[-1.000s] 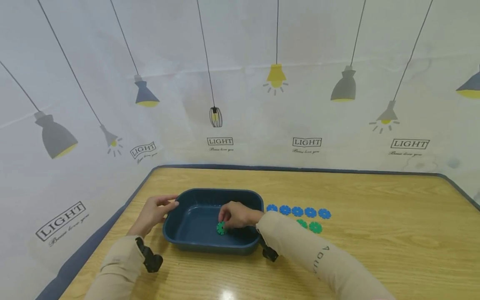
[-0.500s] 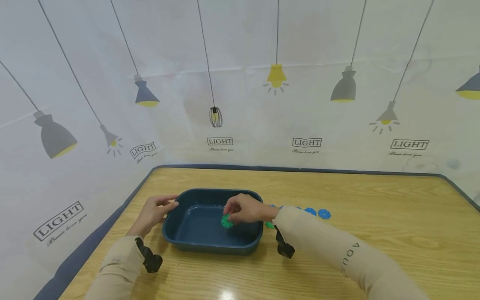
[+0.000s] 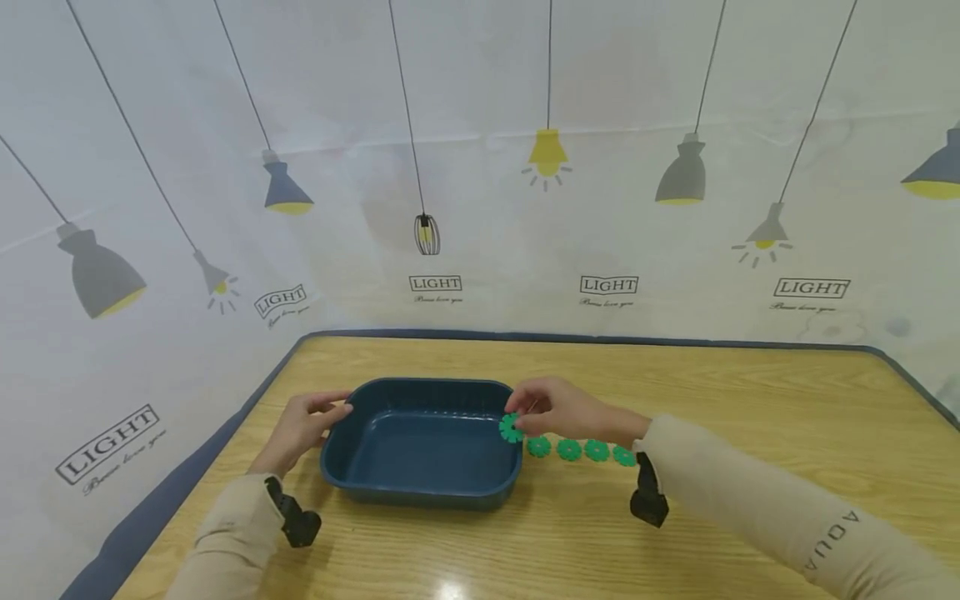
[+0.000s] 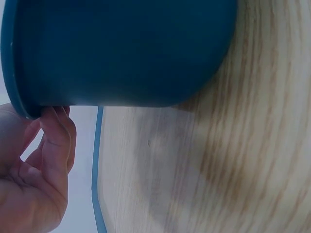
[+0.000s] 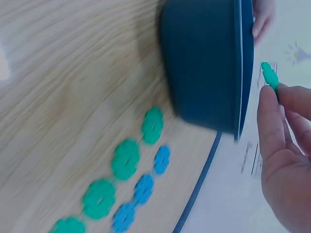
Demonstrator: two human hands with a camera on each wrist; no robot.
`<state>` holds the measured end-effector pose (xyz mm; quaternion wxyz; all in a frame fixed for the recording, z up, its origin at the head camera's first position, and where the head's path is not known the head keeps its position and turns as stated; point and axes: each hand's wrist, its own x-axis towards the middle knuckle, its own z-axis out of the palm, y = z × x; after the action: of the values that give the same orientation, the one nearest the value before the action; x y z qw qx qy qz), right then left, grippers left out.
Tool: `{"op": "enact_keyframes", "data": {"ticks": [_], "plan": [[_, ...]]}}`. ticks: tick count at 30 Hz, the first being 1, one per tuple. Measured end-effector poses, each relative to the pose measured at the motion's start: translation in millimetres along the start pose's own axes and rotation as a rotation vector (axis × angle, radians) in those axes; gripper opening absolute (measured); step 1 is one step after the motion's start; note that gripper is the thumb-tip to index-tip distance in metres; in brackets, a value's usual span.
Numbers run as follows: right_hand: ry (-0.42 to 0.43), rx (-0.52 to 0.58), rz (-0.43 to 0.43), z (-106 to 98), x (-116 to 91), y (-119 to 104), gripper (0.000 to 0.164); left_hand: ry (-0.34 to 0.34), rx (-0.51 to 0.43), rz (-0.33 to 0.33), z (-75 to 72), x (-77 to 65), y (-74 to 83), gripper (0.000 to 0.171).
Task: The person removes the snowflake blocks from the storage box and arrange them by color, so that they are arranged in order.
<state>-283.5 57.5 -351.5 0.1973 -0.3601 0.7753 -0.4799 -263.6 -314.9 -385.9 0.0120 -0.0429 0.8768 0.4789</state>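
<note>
A dark blue plastic basin (image 3: 420, 498) stands on the wooden table. My left hand (image 3: 303, 425) holds its left rim, thumb near the edge and fingers against the outer wall, as the left wrist view shows (image 4: 46, 160). My right hand (image 3: 558, 408) pinches a green notched snowflake disc (image 3: 511, 427) between thumb and fingertips. In the head view this disc overlaps the basin's right rim; the right wrist view has it edge-on, above rim height. Just right of the basin lies a row of several green discs (image 3: 569, 450).
Behind the green row, blue snowflake discs (image 5: 143, 188) form a second row, hidden by my right hand in the head view. The table (image 3: 420, 558) meets a backdrop printed with lamps (image 3: 480, 317) along its far edge.
My right hand has lifted the green disc from low inside the basin and carried it right, to the right rim. The left hand keeps its place on the basin.
</note>
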Motion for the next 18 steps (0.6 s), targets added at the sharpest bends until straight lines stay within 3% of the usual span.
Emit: {"op": "enact_keyframes", "data": {"ticks": [5, 18], "plan": [[0.070, 0.032, -0.007, -19.9, -29.2, 17.1, 0.020, -0.004, -0.002, 0.005, 0.9, 0.9, -0.7, 0.043], [0.225, 0.019, 0.126, -49.5, -88.1, 55.4, 0.025, -0.001, 0.006, 0.005, 2.1, -0.5, 0.3, 0.044]]}}
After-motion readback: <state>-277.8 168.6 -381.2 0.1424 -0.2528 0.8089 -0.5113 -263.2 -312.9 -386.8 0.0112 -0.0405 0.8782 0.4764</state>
